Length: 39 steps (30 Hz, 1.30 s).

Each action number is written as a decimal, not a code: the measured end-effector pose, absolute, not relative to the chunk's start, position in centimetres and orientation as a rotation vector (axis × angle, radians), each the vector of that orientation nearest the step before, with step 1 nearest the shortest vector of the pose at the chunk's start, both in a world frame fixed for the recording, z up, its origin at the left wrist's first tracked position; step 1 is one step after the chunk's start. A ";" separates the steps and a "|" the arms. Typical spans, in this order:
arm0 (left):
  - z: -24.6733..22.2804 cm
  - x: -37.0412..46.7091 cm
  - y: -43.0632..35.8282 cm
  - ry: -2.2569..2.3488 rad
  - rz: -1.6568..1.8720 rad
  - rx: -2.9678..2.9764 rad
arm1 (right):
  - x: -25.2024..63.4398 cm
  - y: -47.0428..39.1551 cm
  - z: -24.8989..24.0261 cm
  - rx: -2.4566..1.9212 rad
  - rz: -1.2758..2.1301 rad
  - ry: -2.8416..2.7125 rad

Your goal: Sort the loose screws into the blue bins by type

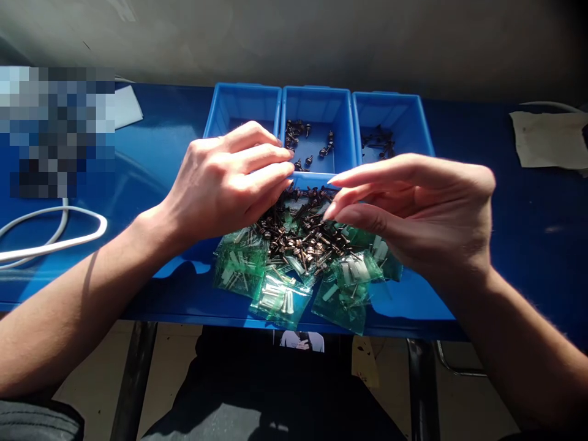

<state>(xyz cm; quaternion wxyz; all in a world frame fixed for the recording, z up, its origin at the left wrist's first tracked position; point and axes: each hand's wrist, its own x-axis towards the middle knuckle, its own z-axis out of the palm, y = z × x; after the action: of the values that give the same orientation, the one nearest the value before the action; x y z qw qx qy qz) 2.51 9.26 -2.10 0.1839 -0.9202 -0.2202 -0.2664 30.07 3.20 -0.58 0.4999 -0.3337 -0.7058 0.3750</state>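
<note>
- Well, I see the left hand [229,184] bent near the middle bin [316,105]; its grip I can't tell.
- Right hand [427,211] curved, thumb near fingers; pinch I can't tell.
- Dark screws [307,248] heaped between, green bags [281,300] nearer.

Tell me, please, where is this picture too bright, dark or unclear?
Head view: strong light on the left hand; head view: shadows darken parts of the blue table; head view: glare on the central green bag; head view: the rightmost bin is dim inside; head view: pixel blocks hide a patch at left.
</note>
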 end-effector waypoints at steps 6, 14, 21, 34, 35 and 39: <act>-2.0 2.6 9.3 -0.624 -0.723 -2.602 | 30.2 4.0 -0.8 -0.943 0.894 -1.521; -2.0 2.8 9.3 -0.614 -0.785 -2.619 | 31.2 4.0 0.2 -1.176 0.648 -1.445; -2.0 2.8 9.2 -0.640 -0.781 -2.642 | 32.0 4.2 -0.4 -0.741 0.301 -2.478; -2.2 2.7 9.2 -0.703 -0.776 -2.658 | 31.6 4.1 -1.3 -0.740 0.039 -2.465; -2.2 2.8 9.2 -0.695 -0.778 -2.646 | 31.6 4.1 -1.1 -0.746 0.109 -2.415; -2.3 2.8 9.1 -0.693 -0.771 -2.627 | 31.5 4.1 -0.4 -0.723 0.561 -2.217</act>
<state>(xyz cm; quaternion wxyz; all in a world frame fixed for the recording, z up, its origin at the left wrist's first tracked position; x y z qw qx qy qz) 2.82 9.14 -2.28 0.1582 -0.9184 -0.2423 -0.2697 31.47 4.13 -0.36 0.3632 -0.2808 -0.8612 0.2181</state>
